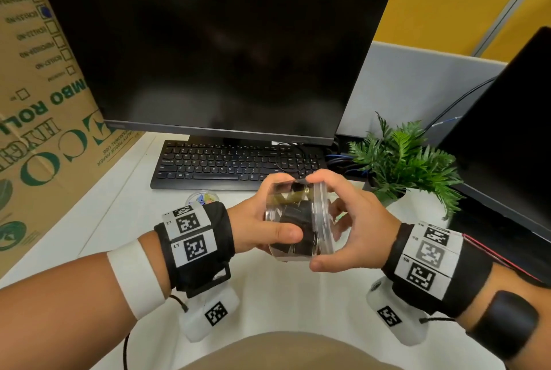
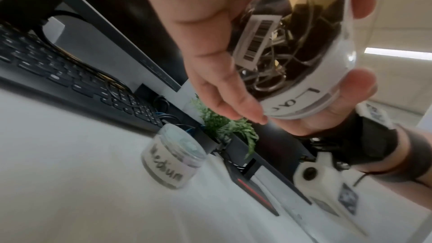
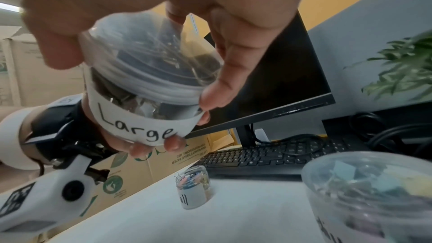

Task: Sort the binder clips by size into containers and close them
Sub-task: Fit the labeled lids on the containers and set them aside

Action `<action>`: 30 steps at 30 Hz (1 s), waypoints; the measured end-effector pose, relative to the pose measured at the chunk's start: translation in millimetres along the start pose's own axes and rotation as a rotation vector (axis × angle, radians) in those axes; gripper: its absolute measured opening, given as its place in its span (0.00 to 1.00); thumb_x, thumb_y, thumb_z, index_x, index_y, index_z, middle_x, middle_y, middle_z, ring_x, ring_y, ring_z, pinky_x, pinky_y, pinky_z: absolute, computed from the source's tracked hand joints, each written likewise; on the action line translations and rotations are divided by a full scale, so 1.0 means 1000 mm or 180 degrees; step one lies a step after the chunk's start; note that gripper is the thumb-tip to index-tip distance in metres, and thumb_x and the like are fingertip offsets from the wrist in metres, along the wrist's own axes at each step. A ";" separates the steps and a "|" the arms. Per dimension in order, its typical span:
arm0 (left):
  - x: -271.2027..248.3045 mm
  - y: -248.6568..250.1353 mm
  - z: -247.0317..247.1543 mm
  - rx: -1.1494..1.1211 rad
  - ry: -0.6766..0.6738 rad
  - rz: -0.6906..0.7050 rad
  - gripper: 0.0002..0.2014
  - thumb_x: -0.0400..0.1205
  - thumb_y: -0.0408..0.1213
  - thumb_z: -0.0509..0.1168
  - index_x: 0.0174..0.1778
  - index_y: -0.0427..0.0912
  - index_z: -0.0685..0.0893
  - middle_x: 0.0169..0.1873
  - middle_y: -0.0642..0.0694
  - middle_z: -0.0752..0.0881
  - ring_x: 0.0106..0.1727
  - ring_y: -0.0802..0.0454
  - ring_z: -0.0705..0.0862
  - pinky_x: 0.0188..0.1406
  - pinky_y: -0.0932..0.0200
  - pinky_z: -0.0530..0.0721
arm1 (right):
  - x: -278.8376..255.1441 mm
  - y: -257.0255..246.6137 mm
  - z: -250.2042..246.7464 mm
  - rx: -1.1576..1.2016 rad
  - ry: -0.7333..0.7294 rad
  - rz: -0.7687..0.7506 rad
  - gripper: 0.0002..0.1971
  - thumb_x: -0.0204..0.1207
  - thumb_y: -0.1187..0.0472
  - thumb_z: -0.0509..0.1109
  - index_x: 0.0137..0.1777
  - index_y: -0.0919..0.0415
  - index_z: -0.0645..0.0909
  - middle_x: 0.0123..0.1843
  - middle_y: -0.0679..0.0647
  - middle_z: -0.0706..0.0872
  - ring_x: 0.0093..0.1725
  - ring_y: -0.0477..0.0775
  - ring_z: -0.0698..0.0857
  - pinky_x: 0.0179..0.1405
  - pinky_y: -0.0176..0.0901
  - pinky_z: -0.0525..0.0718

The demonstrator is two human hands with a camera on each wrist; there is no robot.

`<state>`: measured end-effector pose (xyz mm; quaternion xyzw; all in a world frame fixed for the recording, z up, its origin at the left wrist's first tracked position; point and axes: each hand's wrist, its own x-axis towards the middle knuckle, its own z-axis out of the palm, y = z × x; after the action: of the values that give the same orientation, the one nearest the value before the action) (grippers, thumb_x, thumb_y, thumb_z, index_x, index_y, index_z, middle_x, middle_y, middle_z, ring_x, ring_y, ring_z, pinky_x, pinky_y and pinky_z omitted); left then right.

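A clear jar (image 1: pixel 290 220) labelled "Large" (image 3: pixel 140 123), full of black binder clips, is held tilted on its side above the white table. My left hand (image 1: pixel 256 220) grips the jar's body, thumb in front and fingers behind. My right hand (image 1: pixel 357 220) grips the clear lid (image 1: pixel 322 217) that sits on the jar's mouth, fingers curled round its rim (image 3: pixel 158 73). A small jar (image 3: pixel 192 189) of coloured clips stands on the table with no lid on it. A jar labelled "Medium" (image 2: pixel 173 160) stands near the plant, holding pastel clips.
Behind the hands lie a black keyboard (image 1: pixel 235 164) and a dark monitor (image 1: pixel 223 50). A potted fern (image 1: pixel 402 158) stands at the right by a second dark screen (image 1: pixel 507 131). A cardboard box (image 1: pixel 38 131) fills the left side.
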<state>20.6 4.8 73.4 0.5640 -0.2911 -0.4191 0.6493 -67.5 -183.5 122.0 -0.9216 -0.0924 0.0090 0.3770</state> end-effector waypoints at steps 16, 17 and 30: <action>0.038 -0.065 -0.005 0.2281 0.1581 -0.0927 0.22 0.74 0.38 0.72 0.63 0.55 0.76 0.59 0.46 0.80 0.49 0.50 0.82 0.55 0.56 0.82 | 0.033 0.064 0.063 -0.1338 -0.0536 0.1222 0.28 0.58 0.41 0.79 0.50 0.48 0.69 0.56 0.48 0.74 0.53 0.51 0.76 0.49 0.43 0.77; 0.040 -0.063 -0.009 0.2539 0.1583 -0.0934 0.22 0.75 0.38 0.70 0.64 0.56 0.76 0.63 0.47 0.77 0.55 0.50 0.81 0.59 0.58 0.79 | 0.033 0.066 0.059 -0.1259 -0.0482 0.1262 0.26 0.60 0.42 0.79 0.51 0.48 0.71 0.55 0.47 0.75 0.54 0.51 0.77 0.51 0.43 0.77; 0.044 -0.057 -0.009 0.4397 0.0426 -0.0163 0.16 0.84 0.39 0.58 0.67 0.51 0.80 0.70 0.55 0.76 0.73 0.53 0.70 0.75 0.60 0.66 | 0.002 0.106 0.042 -0.1998 -0.0650 0.1620 0.26 0.85 0.55 0.52 0.82 0.48 0.55 0.84 0.51 0.56 0.83 0.56 0.56 0.81 0.45 0.60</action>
<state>37.1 -30.6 12.3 0.8793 -0.4371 -0.1173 0.1480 -52.1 -228.2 18.9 -0.9795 0.1032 0.1647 0.0524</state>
